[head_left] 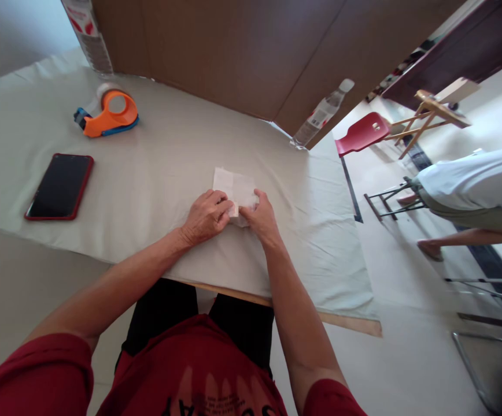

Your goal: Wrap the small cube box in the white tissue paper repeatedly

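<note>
A piece of white, thin paper (235,184), perhaps a tissue, lies on the cloth-covered table in front of me, with a crease across it. My left hand (207,215) is closed at its near left edge, fingers curled and pinching. From the right, my right hand (261,217) grips the same paper, thumb toward the middle and forefinger at the right edge. Between my fingertips shows a small cream-coloured folded bit (233,212); whether it is part of the paper I cannot tell.
An orange tape dispenser (112,115) and a red-cased phone (61,186) lie to the left. Plastic bottles (320,118) stand against a tall cardboard panel (233,52) at the back. Beyond the table's right edge are a red chair (364,133) and a seated person (476,182).
</note>
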Demonstrator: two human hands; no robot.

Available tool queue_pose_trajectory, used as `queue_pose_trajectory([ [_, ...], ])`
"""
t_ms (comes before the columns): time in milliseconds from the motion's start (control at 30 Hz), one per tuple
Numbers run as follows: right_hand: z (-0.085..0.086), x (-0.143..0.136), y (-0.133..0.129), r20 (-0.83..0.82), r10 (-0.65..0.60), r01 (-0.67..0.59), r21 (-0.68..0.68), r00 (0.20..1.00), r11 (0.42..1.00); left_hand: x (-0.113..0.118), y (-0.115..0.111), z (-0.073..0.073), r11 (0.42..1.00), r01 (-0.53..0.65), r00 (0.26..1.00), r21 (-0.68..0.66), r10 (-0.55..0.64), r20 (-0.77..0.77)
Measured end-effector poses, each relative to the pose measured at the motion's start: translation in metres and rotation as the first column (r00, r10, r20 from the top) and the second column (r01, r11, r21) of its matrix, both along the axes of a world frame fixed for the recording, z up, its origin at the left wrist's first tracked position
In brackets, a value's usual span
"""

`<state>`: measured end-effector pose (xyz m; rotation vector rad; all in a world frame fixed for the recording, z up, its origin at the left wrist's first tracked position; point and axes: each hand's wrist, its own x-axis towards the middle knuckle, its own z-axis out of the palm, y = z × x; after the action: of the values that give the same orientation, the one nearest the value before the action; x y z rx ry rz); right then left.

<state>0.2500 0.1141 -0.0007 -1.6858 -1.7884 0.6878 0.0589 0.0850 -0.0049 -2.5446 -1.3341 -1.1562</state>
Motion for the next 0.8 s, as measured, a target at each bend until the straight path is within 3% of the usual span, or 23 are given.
queue_pose_trajectory([
  [167,0.009,-0.011,-0.003,0.084,-0.093,0.091,0.033,0.992,0.995,0.000,0.000,0.001,1.000,-0.007,1.000,-0.002,0.007,-0.010],
  [500,0.016,-0.024,-0.009,-0.325,-0.117,0.096,-0.080,0.939,0.992,0.001,0.001,0.004,1.000,-0.008,0.997,-0.008,0.007,-0.073],
  [667,0.024,-0.030,-0.012,-0.263,-0.012,0.033,0.076,0.965,0.997,0.002,0.002,0.000,0.999,-0.005,0.999,-0.045,0.003,-0.046],
  [800,0.034,-0.028,-0.016,-0.245,0.018,-0.010,0.034,0.969,0.999,0.004,0.001,-0.001,0.994,0.007,1.000,-0.107,-0.005,0.019],
])
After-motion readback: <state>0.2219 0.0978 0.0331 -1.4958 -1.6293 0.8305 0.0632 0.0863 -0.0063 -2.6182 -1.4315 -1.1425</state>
